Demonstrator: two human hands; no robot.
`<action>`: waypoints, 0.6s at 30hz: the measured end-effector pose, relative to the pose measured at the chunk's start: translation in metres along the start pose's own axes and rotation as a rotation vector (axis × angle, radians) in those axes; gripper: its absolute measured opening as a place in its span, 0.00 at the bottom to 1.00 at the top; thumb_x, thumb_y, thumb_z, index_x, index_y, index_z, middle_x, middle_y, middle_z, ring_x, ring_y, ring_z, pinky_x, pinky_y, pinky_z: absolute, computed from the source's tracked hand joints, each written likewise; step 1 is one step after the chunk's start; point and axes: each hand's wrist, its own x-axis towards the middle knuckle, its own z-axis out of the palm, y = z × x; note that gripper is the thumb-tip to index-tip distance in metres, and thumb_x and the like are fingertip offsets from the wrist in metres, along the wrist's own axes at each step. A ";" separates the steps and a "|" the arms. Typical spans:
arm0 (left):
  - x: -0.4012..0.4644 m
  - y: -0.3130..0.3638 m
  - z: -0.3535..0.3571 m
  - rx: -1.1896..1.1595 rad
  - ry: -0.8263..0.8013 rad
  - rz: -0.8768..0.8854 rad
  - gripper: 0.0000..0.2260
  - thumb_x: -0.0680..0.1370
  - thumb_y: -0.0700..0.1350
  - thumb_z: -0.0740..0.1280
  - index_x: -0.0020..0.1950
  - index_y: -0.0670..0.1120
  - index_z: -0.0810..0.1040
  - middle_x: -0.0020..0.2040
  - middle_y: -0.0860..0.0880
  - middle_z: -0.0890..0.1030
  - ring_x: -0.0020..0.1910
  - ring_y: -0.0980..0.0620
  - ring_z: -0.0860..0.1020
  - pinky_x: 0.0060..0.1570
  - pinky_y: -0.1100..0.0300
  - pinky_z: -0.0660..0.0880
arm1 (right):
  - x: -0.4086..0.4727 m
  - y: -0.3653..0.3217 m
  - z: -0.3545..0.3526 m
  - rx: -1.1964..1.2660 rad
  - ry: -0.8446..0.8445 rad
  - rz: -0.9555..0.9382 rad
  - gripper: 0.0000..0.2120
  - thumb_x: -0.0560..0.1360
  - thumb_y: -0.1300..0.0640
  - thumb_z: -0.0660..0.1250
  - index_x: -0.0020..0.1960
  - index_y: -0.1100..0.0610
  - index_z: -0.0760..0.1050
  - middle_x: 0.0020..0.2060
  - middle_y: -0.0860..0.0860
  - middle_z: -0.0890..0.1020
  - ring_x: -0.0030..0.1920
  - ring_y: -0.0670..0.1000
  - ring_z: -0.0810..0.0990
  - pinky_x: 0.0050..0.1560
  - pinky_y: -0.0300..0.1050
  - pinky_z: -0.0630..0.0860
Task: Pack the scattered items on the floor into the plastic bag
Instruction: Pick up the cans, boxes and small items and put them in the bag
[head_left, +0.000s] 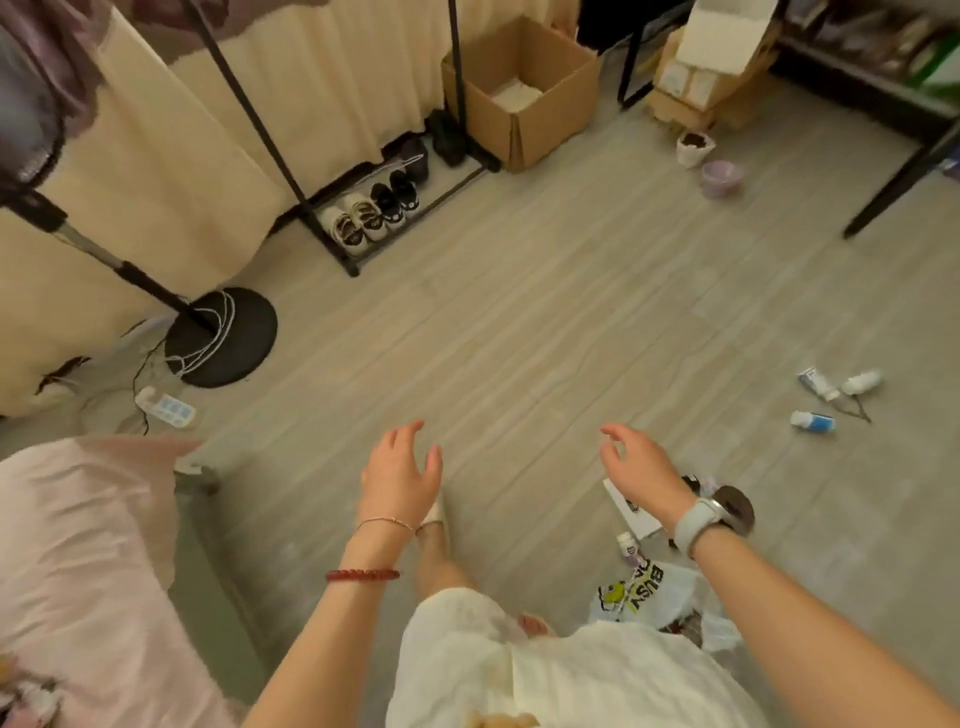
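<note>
While both hands hang released, the small bottles (836, 397) lie on the floor (519, 322) at two o'clock, nearer the right hand (636, 465) than the left hand (400, 475).

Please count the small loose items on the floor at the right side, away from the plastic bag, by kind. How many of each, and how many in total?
Tubes: 1, white and blue
Small bottles: 2, one white, one white with a blue label
Thin dark twig-like piece: 1
Total: 4
</note>
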 end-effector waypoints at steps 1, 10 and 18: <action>0.032 0.009 -0.001 0.019 -0.042 0.056 0.18 0.77 0.45 0.62 0.66 0.42 0.68 0.63 0.41 0.73 0.64 0.43 0.70 0.64 0.49 0.67 | 0.017 -0.006 -0.004 0.027 0.045 0.035 0.18 0.79 0.59 0.54 0.68 0.62 0.66 0.67 0.60 0.71 0.65 0.57 0.70 0.66 0.50 0.64; 0.242 0.150 0.014 0.237 -0.432 0.582 0.18 0.77 0.46 0.61 0.66 0.44 0.69 0.63 0.43 0.73 0.61 0.42 0.73 0.58 0.50 0.71 | 0.078 -0.014 -0.036 0.488 0.424 0.542 0.18 0.79 0.60 0.56 0.68 0.63 0.66 0.67 0.60 0.71 0.67 0.58 0.69 0.66 0.47 0.64; 0.246 0.325 0.151 0.492 -0.813 1.135 0.18 0.77 0.45 0.61 0.66 0.43 0.68 0.65 0.40 0.71 0.63 0.39 0.71 0.63 0.46 0.69 | 0.066 0.043 -0.040 0.812 0.806 0.933 0.16 0.79 0.59 0.57 0.66 0.61 0.68 0.64 0.58 0.74 0.64 0.57 0.71 0.62 0.45 0.66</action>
